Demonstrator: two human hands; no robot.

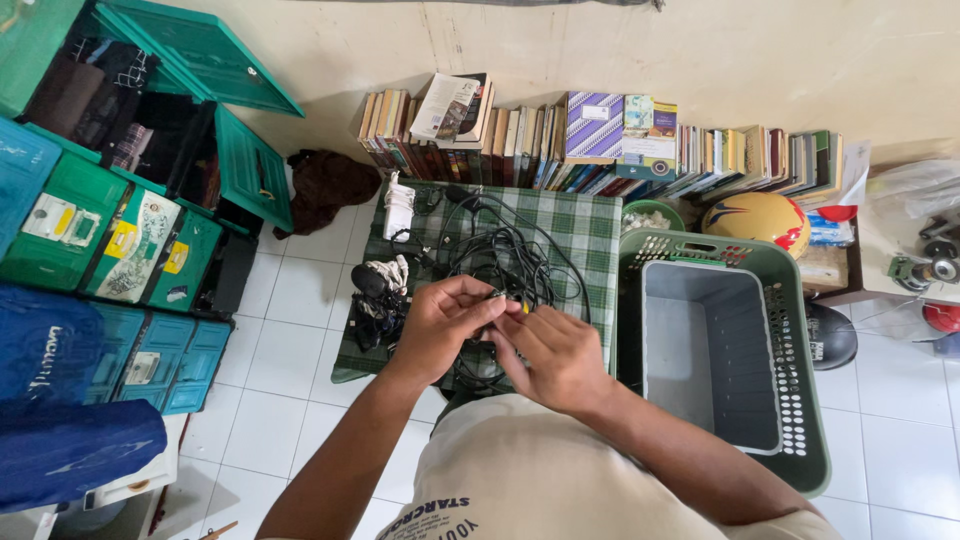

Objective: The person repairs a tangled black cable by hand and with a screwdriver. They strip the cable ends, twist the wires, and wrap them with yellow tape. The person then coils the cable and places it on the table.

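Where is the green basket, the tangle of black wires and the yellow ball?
green basket [800,380], head view, right perforated wall.
black wires [510,255], head view, middle of tangle on checked cloth.
yellow ball [755,222], head view, top surface.

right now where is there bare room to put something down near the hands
The grey inside of the green plastic laundry basket is bare. So is the right strip of the green checked cloth, between the tangle of black cables and the basket, and the white tiled floor left of the cloth. It is crowded where the left hand and right hand meet over the cables.
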